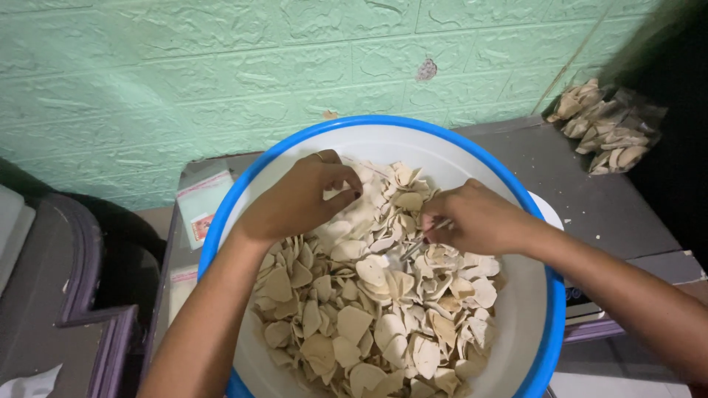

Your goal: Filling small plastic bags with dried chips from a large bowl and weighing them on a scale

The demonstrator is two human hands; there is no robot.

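Observation:
A large white basin with a blue rim (383, 124) holds a heap of pale beige chips (369, 317). My left hand (299, 195) reaches in from the left, its fingers closed around a few chips at the top of the heap. From the right, my right hand (472, 217) pinches the mouth of a thin clear plastic bag (413, 243) that lies over the chips. Both hands are inside the basin, close to each other.
The basin rests on a grey table (582, 191) against a green textured wall (184, 74). A filled clear bag of chips (608, 129) lies at the back right. Small empty zip bags (203, 203) lie left of the basin. A purple-edged surface (66, 295) stands at the far left.

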